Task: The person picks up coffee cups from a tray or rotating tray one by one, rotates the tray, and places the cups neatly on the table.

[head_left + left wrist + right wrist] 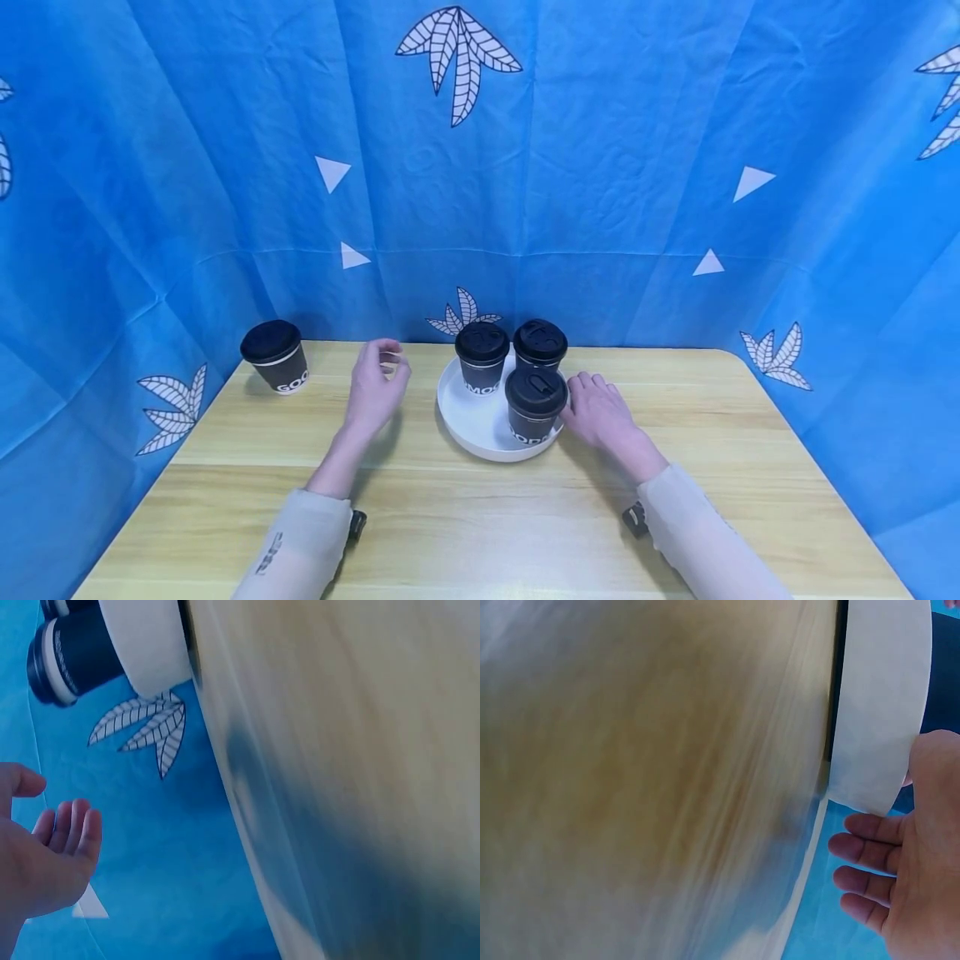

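A round white plate (pixel 480 446) with a raised rim carries three dark paper coffee cups with black lids: one at back left (pixel 482 358), one at back right (pixel 542 342) and one at front right (pixel 534 407). My right hand (pixel 600 410) holds the plate's right edge; in the right wrist view the thumb of that hand (pixel 930 855) reaches over the rim, fingers along the outer wall. My left hand (pixel 378 385) hovers left of the plate with loosely bent fingers and nothing in them. Another lidded coffee cup (pixel 277 358) stands farther left.
The wooden table (pixel 465 533) has its far edge against a blue curtain (pixel 600 167) printed with white leaves and triangles. The curtain also hangs along both sides. Bare wood shows between the left cup and the plate.
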`<state>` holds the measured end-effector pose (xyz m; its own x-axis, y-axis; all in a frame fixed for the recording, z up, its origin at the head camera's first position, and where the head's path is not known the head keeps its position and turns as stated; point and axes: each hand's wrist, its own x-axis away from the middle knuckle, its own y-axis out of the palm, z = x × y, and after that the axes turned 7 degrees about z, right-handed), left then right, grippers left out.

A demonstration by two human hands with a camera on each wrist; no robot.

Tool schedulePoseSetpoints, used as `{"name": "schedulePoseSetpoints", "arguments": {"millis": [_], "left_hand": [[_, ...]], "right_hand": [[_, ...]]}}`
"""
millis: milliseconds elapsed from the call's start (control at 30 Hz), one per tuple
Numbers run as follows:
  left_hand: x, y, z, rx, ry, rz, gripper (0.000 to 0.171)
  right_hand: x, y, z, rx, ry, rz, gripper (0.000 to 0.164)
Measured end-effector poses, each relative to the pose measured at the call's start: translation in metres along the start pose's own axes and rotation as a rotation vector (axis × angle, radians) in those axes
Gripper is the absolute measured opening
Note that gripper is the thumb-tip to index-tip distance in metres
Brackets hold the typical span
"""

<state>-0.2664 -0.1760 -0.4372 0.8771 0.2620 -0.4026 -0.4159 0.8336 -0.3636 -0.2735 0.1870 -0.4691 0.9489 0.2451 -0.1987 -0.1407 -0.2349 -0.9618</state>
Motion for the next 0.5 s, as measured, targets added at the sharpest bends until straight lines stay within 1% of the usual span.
{"name": "schedulePoseSetpoints", "arguments": {"millis": [100, 233, 300, 400, 500], "left_hand": [[0.002, 0.006, 0.004, -0.034, -0.023, -0.086, 0.034], [0.004, 0.015, 0.007, -0.101, -0.052, -0.202, 0.036], [0.005, 0.018, 0.008, -0.140, -0.077, -0.258, 0.040], [0.006, 0.023, 0.010, -0.198, -0.132, -0.334, 0.046], [0.007, 0.026, 0.012, -0.264, -0.168, -0.397, 0.051]], "right_hand": [[0.001, -0.001, 0.000, 0.005, 0.001, -0.001, 0.046], [0.002, -0.002, -0.001, -0.001, 0.002, 0.000, 0.047], [0.002, -0.002, -0.001, -0.002, 0.002, 0.002, 0.047], [0.002, -0.002, -0.001, 0.000, 0.002, 0.002, 0.046], [0.002, -0.002, -0.002, 0.000, 0.004, -0.001, 0.046]]}}
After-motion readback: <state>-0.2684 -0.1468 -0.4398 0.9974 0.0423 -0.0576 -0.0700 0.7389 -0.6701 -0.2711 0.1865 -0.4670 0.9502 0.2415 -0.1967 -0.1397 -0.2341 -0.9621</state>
